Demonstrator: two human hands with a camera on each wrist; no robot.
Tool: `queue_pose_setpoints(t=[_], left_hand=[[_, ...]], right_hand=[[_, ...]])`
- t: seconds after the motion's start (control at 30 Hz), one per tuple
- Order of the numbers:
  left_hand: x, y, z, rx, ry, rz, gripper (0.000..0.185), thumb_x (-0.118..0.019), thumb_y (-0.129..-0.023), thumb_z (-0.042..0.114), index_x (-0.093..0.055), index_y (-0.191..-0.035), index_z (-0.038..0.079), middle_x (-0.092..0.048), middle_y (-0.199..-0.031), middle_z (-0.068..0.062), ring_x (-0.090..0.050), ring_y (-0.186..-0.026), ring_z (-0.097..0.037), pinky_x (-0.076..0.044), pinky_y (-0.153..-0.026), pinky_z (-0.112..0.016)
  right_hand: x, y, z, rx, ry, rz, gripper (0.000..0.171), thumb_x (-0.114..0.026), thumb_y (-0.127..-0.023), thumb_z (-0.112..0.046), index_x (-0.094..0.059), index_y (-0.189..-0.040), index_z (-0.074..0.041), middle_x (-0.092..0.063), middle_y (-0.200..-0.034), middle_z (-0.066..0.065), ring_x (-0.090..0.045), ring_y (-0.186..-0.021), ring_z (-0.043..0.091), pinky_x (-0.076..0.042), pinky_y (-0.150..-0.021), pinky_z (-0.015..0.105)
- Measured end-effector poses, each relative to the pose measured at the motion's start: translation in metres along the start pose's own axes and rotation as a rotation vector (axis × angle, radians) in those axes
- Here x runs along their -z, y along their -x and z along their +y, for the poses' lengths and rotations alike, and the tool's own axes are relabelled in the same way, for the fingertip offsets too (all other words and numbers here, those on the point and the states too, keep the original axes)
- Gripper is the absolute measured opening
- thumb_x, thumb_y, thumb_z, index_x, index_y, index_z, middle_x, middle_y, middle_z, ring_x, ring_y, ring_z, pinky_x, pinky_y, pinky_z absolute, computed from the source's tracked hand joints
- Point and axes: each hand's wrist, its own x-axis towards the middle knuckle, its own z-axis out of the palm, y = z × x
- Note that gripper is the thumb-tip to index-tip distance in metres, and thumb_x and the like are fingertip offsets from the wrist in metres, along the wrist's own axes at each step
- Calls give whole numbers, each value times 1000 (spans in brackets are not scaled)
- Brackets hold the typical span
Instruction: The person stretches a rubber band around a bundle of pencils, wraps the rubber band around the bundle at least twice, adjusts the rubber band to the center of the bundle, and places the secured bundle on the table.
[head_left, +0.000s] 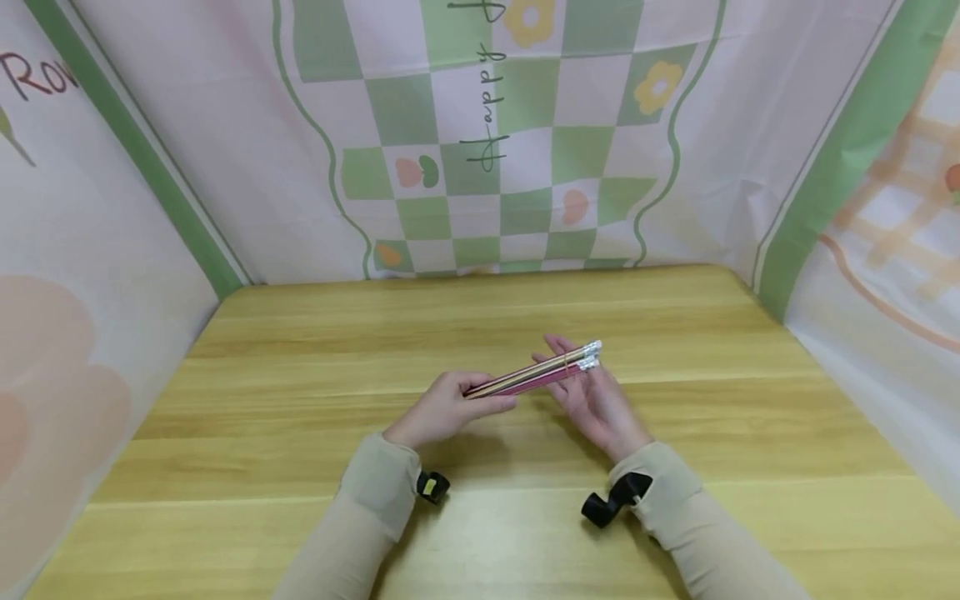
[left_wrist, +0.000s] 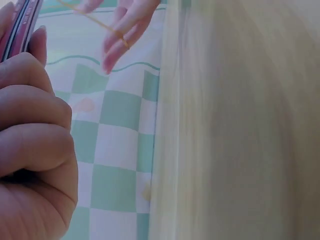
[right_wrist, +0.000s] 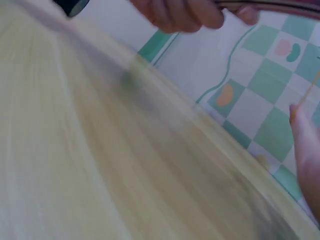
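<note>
1. My left hand grips the pencils near one end, fingers curled round them and thumb along the near side; the bundle reaches out to the right of that hand, slanting up to its silver-tipped eraser ends.
2. My right hand sits just beside those eraser ends, its fingers extended and loosely spread rather than clenched. A thin rubber band runs taut to one of its fingers; in the head view it crosses the bundle near the eraser ends. From my station I cannot tell how many turns it makes.
3. To work the band well, I'd hold the left grip firm and the pencils bunched, leaving the stretching to the right fingers. I'd want even tension: too slack and it could drop off the finger, too sharp and it could snap or fan the pencils out.
4. I'd bring the loop over the eraser ends squarely and ease the finger out last, so the band doesn't roll.
5. For pose, both hands are raised above the bench, forearms angling inward. The right palm turns toward the left hand, a position I judge good for twisting the band.
</note>
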Motion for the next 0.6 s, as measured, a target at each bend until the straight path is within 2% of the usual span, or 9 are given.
queue_pose_setpoints(t=[0.1, 0.2, 0.3, 0.4, 0.5, 0.6], left_hand=[[1, -1, 0, 22, 63, -2, 33, -70, -92, 39, -72, -98, 7, -44, -64, 6, -35, -56, -9, -30, -50, -23], [1, -2, 1, 38, 140, -13, 39, -68, -94, 36, -68, -100, -3, -38, -58, 5, -30, -50, -9, -26, -46, -23], [0, -2, 1, 50, 194, -12, 41, -66, -96, 33, -65, -102, -7, -35, -56, 6, -27, -48, -9, -24, -45, -23], [0, -2, 2, 68, 200, 19, 40, -66, -96, 32, -66, -101, -8, -36, -56, 6, -28, -48, -9, -24, -46, -23], [-1, -2, 2, 88, 176, 56, 42, -68, -94, 34, -67, -100, -7, -38, -57, 6, -29, -50, -10, -25, -48, -23], [-1, -2, 2, 115, 147, 82, 44, -70, -92, 38, -68, -99, -6, -39, -58, 6, -31, -51, -11, -26, -49, -24]], right_hand=[[-1, 1, 3, 93, 20, -55, 82, -42, -100, -48, -1, -159, -8, 0, -168, 2, -54, -129, 12, -44, -106, 28], [-2, 3, 4, 200, 52, -75, 85, -54, -96, -45, -10, -158, -6, -6, -168, 5, -53, -131, 16, -45, -106, 33], [-3, 4, 3, 300, 111, -85, 70, -60, -98, -29, -25, -154, -4, -14, -166, 8, -53, -131, 20, -45, -106, 36], [-2, 5, 0, 390, 200, -109, 58, -56, -100, -11, -31, -152, -4, -23, -164, 6, -53, -132, 18, -45, -106, 35], [-2, 5, -4, 467, 289, -131, 61, -53, -97, 6, -28, -152, -2, -31, -161, 0, -53, -131, 15, -45, -106, 33], [-3, 5, -7, 522, 389, -127, 66, -55, -92, 14, -30, -151, 0, -39, -157, -5, -54, -129, 12, -46, -105, 30]])
